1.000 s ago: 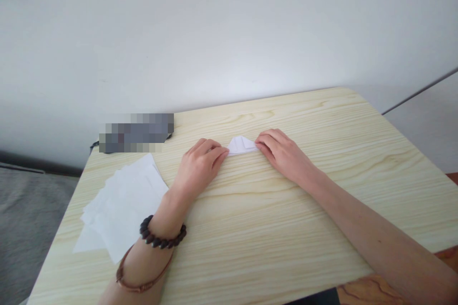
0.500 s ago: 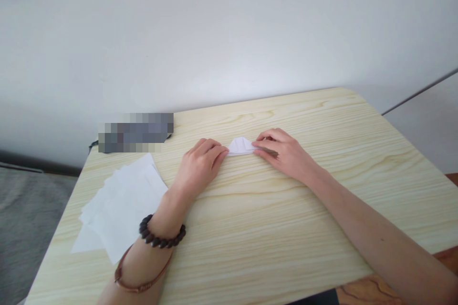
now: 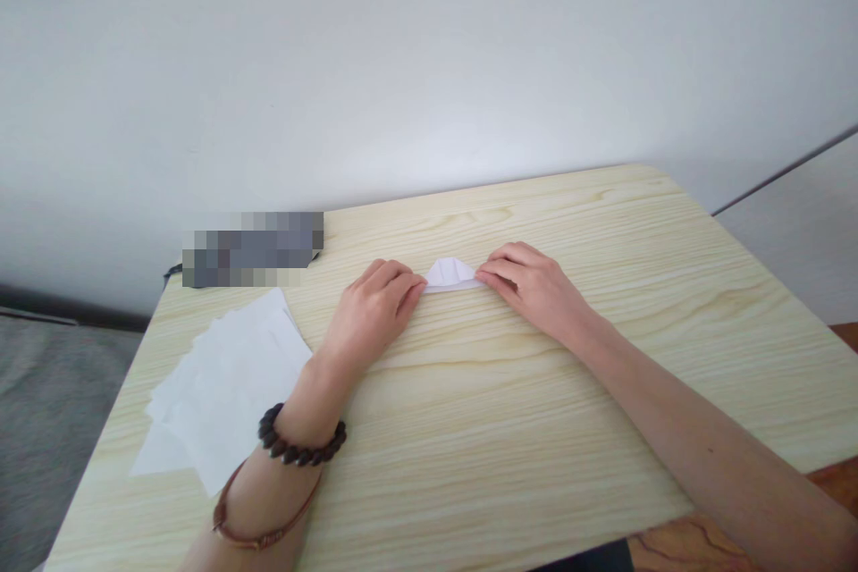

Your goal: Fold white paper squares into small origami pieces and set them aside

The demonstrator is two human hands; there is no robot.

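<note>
A small folded piece of white paper (image 3: 450,273) is held at the middle of the table, with a raised, creased centre and a flat lower band. My left hand (image 3: 377,308) pinches its left end between thumb and fingers. At the other end, the thumb and fingers of my right hand (image 3: 529,286) are closed on the right tip. The fingertips cover both ends of the paper. My left wrist carries a dark beaded bracelet (image 3: 301,447) and a brown cord bracelet (image 3: 258,539).
A fanned stack of white paper sheets (image 3: 228,384) lies left of my left forearm. Behind it, a pixelated dark object (image 3: 255,250) rests near the wall (image 3: 429,63). The light wood-grain table (image 3: 536,429) meets the wall at its back edge.
The right thumb and fingers have closed together on the paper's right tip, where they were slightly apart before. The left hand keeps its pinch almost unmoved.
</note>
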